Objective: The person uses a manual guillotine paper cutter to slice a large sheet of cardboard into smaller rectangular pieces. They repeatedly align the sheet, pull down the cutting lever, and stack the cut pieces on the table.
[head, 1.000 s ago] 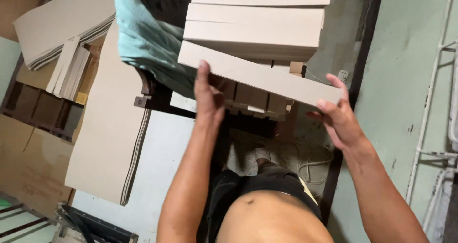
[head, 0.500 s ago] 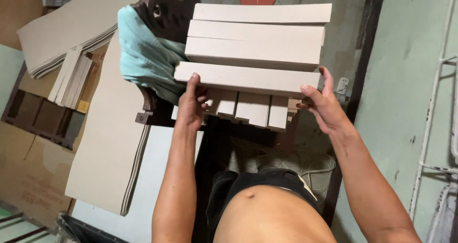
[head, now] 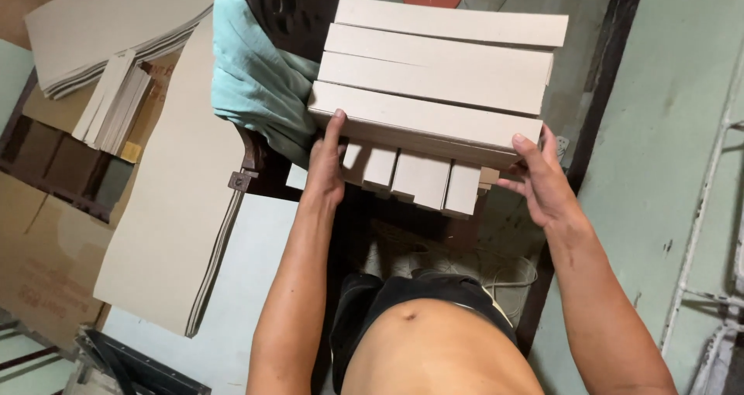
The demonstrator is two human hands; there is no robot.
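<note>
Far left, a stack of grey card sheets [head: 108, 31] lies fanned at the top, with a bundle of narrow strips [head: 115, 106] just below it and a big board [head: 174, 209] leaning down toward the floor. Next along, a teal cloth [head: 256, 85] drapes over a dark carved chair [head: 298, 7]. Now the left hand [head: 327, 162] grips the left end of the nearest strip [head: 426, 124], thumb up along its edge, fingers curled under and out of sight. That strip sits at the front of a row of long card strips [head: 442, 62] laid side by side, and shorter pieces [head: 418, 179] poke out underneath it, crosswise. Over to the right hand [head: 542, 182], it clamps the strip's right end, thumb on top, fingers tucked below. Beyond it, a pale green wall [head: 666, 131] and a white metal frame [head: 721, 209].
</note>
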